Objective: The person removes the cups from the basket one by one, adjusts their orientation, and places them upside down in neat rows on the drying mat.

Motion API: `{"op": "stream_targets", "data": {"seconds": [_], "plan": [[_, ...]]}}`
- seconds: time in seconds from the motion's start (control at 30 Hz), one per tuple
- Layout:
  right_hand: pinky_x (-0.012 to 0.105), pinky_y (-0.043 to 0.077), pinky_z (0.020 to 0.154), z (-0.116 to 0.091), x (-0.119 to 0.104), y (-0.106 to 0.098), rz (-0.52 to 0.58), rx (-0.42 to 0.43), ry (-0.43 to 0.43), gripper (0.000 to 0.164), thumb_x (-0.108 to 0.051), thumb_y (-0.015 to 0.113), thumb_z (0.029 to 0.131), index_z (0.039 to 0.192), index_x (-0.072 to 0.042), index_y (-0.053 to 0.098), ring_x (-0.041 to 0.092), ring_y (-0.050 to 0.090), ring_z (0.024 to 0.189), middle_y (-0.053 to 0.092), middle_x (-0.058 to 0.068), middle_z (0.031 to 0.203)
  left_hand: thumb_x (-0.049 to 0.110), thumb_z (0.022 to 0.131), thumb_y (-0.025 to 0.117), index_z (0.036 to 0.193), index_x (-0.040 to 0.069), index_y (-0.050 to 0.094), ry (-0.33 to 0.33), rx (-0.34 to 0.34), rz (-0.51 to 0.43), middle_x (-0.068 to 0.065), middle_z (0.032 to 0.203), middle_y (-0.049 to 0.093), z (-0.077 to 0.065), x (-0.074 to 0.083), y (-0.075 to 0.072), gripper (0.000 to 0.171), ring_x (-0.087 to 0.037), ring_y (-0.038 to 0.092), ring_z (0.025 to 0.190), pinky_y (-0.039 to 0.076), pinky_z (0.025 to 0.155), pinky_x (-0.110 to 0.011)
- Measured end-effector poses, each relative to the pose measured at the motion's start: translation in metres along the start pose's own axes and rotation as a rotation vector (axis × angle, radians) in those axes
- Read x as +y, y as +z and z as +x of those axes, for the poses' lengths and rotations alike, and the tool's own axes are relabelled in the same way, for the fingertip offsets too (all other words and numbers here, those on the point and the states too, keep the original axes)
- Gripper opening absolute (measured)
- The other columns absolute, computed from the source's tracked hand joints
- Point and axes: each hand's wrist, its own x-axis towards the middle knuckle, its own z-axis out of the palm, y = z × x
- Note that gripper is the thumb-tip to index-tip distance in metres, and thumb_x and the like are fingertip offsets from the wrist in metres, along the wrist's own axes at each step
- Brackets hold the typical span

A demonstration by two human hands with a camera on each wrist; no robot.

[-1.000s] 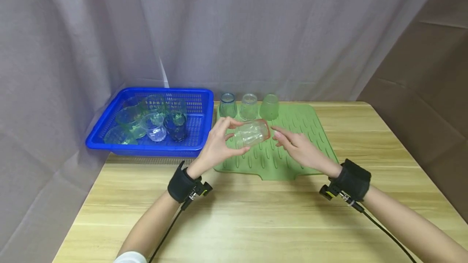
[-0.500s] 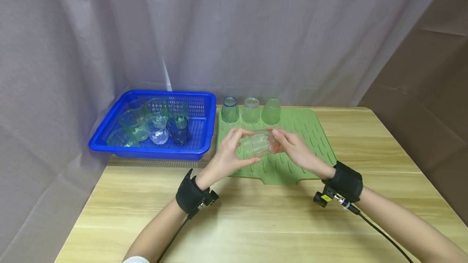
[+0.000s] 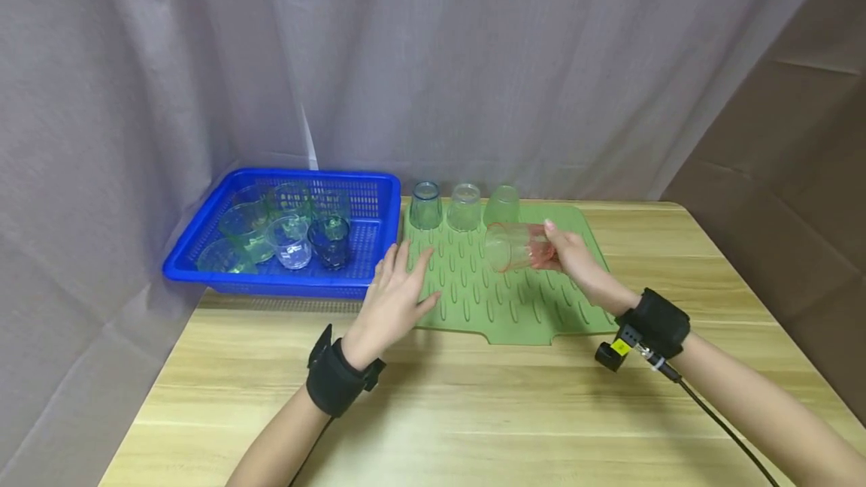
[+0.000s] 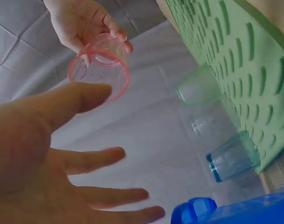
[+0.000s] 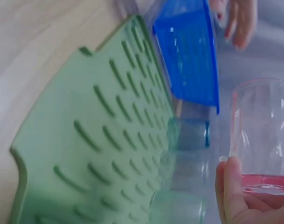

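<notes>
And here's the right hand (image 3: 575,258), fingers and thumb clamped on the base end of the pink-rimmed glass (image 3: 516,246), which lies sideways in the air above the green mat (image 3: 473,314), mouth facing left! Over on the left, the left hand (image 3: 389,310) has its fingers spread well apart, just beside the near right corner of the blue basket (image 3: 271,288). Along the mat's far edge, what a line-up: a blue-tinted glass (image 3: 425,209), a clear glass (image 3: 464,210) and a green glass (image 3: 503,204), left to right, all upside down. The basket, far left on the wooden counter (image 3: 433,419), carries a cluster of glasses, a dark blue tumbler (image 3: 329,243) rightmost at the near side.
</notes>
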Motion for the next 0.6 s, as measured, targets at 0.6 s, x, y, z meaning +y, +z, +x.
{"op": "stream_targets", "data": {"seconds": [0.6], "plan": [[0.014, 0.056, 0.074, 0.044, 0.031, -0.07, 0.019, 0.187, 0.116, 0.063, -0.041, 0.019, 0.105, 0.134, 0.012, 0.035, 0.002, 0.06, 0.073, 0.054, -0.003, 0.084, 0.037, 0.091, 0.065, 0.134, -0.017, 0.044, -0.138, -0.015, 0.168, -0.036, 0.14, 0.043, -0.011, -0.004, 0.002, 0.072, -0.046, 0.045, 0.132, 0.042, 0.109, -0.048]]}}
